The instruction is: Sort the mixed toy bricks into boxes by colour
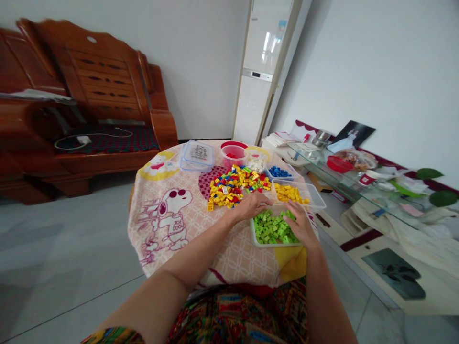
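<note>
My left hand is at the back left corner of a clear plastic box of green toy bricks. Its fingers are bent and drawn together; what they hold, if anything, is too small to make out. Over the right side of that box is my right hand, fingers apart and nothing visible in them. Just behind stands a box of yellow bricks. A mixed pile of yellow, red, blue and green bricks lies on the cloth left of the boxes.
Farther back are blue bricks in a box, white bricks, a round tub with red pieces, and a clear lidded box. A patterned cloth covers the table. A cluttered glass shelf stands right, a wooden bench left.
</note>
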Action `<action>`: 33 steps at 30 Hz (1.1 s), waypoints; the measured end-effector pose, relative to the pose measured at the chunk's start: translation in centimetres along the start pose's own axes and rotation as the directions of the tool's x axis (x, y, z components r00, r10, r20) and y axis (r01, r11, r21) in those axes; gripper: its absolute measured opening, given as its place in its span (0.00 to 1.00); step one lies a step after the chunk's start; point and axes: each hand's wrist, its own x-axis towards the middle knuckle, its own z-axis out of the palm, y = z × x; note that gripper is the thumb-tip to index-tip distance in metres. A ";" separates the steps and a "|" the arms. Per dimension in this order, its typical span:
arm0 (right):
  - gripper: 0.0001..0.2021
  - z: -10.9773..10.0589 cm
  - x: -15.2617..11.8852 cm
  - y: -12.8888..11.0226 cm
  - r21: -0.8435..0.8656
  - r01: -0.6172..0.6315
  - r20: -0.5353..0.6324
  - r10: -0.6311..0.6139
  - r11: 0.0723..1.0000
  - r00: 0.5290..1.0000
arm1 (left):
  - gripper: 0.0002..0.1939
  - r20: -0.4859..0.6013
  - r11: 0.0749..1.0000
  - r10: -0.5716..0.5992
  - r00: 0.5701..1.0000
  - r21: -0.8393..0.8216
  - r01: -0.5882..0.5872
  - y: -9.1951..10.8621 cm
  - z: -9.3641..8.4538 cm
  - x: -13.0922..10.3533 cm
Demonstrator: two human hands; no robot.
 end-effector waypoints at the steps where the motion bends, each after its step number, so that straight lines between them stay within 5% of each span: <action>1: 0.27 0.0 0.0 0.0 0.000 0.000 -0.002 0.000 1.000 1.000 | 0.12 -0.004 1.000 -0.004 1.000 0.004 0.004 0.0 0.0 0.0; 5: 0.26 -0.1 0.0 -0.1 -0.002 0.000 0.005 0.000 1.000 1.000 | 0.14 -0.119 0.979 -0.163 0.979 0.107 0.176 -1.2 -0.9 -0.1; 8: 0.26 -0.1 -0.1 -0.2 -0.003 -0.001 0.006 0.001 1.000 1.000 | 0.13 -0.213 0.892 -0.344 0.915 0.229 0.389 -2.9 -1.9 -0.6; 11: 0.26 -0.1 -0.1 -0.3 -0.007 -0.005 0.009 0.005 1.000 1.000 | 0.11 -0.234 0.823 -0.427 0.874 0.299 0.482 -4.0 -2.6 -1.1; 18: 0.26 -0.1 0.0 -0.2 -0.009 0.005 0.011 -0.005 1.000 1.000 | 0.11 -0.128 0.781 -0.440 0.889 0.434 0.449 -4.1 -2.3 -1.5; 29: 0.26 0.1 0.0 -0.2 -0.002 -0.005 -0.010 0.005 1.000 1.000 | 0.09 -0.210 0.803 -0.439 0.874 0.345 0.486 -4.0 -2.4 -1.4; 33: 0.25 0.0 0.0 -0.3 -0.001 -0.001 -0.007 0.001 1.000 1.000 | 0.08 -0.238 0.878 -0.357 0.903 0.246 0.411 -3.8 -2.3 -1.0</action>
